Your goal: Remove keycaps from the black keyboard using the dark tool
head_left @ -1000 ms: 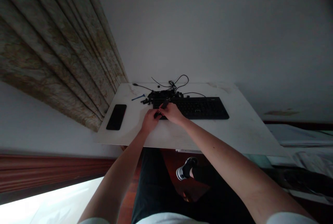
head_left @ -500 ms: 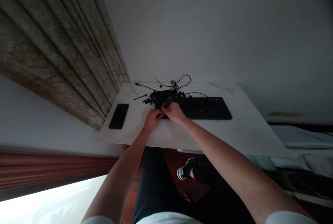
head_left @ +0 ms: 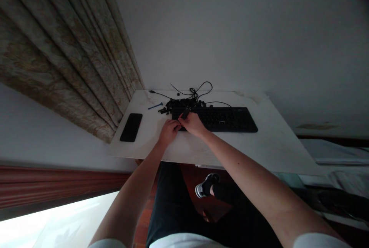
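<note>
My right hand (head_left: 192, 124) is shut on a small dark tool (head_left: 186, 113), whose tip points into the left end of a black computer keyboard (head_left: 225, 119). My left hand (head_left: 169, 132) sits beside it, fingers curled at the keyboard's near left corner. Whether those fingers grip the corner is too small to tell. Behind the hands lies a heap of black keycaps (head_left: 184, 104), tangled with thin black cables (head_left: 198, 91). A short blue stick (head_left: 155, 106) lies left of the heap.
A black smartphone (head_left: 131, 127) lies face up at the left of the white tabletop (head_left: 276, 148). A patterned curtain (head_left: 66, 60) hangs beyond the table's left edge, and a wall rises behind it. My legs and a sneaker (head_left: 206, 186) are below the near edge.
The view has drifted slightly, so the table sits a little farther right in the frame. Both hands stay together at the keyboard's left end, with the dark tool still in my right hand.
</note>
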A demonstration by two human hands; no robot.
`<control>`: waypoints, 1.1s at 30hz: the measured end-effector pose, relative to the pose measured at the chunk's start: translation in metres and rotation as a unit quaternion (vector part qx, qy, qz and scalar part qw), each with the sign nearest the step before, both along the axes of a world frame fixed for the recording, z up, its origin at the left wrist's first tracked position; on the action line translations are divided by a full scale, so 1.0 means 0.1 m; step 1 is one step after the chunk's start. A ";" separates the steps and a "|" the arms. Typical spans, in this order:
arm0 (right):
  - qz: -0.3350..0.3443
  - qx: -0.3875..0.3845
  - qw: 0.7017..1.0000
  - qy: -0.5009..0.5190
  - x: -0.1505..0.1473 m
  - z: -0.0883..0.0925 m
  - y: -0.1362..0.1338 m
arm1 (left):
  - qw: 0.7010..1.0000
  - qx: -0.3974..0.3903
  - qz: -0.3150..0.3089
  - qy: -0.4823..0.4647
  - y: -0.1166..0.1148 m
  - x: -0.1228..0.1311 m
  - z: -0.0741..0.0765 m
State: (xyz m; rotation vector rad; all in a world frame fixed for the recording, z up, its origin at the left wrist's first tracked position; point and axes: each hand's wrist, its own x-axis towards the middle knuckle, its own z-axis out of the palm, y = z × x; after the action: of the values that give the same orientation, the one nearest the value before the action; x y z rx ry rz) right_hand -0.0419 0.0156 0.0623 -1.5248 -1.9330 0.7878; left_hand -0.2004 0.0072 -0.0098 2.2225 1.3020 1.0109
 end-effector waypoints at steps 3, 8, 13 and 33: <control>0.002 0.004 1.000 -0.003 0.00 -0.01 0.01 | 1.000 0.001 -0.001 0.006 0.00 0.00 0.00; -0.007 0.010 1.000 -0.009 -0.02 0.00 0.00 | 1.000 -0.003 -0.002 0.018 0.01 0.00 -0.01; -0.008 0.017 1.000 -0.006 -0.02 0.02 -0.03 | 1.000 -0.002 -0.003 0.022 0.02 -0.01 -0.03; -0.088 -0.054 0.978 0.179 0.36 0.04 -0.01 | 0.997 0.061 0.045 -0.011 -0.07 0.00 -0.05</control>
State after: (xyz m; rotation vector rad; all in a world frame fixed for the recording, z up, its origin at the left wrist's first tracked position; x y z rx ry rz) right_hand -0.0062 0.0147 0.0667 -1.4738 -1.4938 1.0216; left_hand -0.1999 0.0006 -0.0152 2.2528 1.3749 1.1741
